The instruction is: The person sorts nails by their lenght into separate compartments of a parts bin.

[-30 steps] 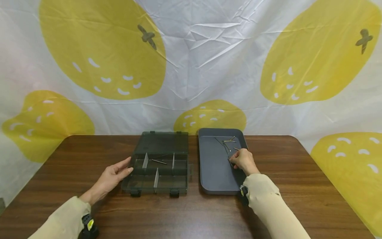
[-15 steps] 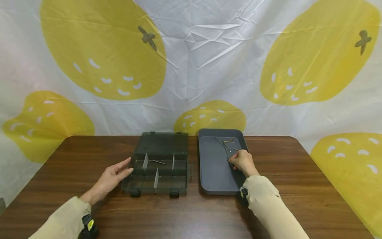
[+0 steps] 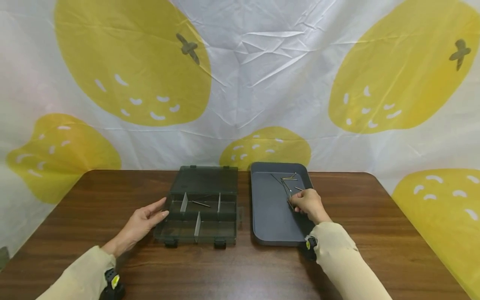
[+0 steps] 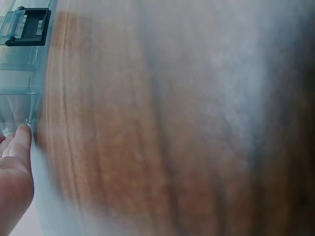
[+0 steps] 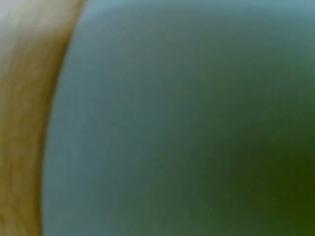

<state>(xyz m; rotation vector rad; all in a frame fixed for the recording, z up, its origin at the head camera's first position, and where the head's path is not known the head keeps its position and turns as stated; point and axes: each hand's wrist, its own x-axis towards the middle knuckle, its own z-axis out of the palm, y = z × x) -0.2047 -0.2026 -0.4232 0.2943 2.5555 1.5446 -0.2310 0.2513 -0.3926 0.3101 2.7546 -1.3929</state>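
In the head view, my right hand [image 3: 307, 204] is down inside the grey tray [image 3: 270, 225], thumb and fingers pinching a thin nail [image 3: 290, 204] that they partly cover. Several more nails [image 3: 288, 179] lie loose toward the tray's far end, some crossing each other. My left hand [image 3: 140, 223] rests with extended fingers at the left side of a see-through dark green compartment box [image 3: 217, 229], whose lid lies back. One nail [image 3: 201, 203] sits in its middle rear compartment. The left wrist view catches the left fingers [image 4: 20, 145] against the clear wall.
Both containers stand side by side on a brown wooden table [image 3: 240, 271], a narrow gap between them. Two black latches [image 3: 220, 244] stick out from the box's front edge. Behind the table hangs a white cloth [image 3: 240, 96] with yellow fruit prints.
The right hand's fingertips shift only slightly around the nail in the tray. The left hand keeps its place at the box, and the head view drifts a little.
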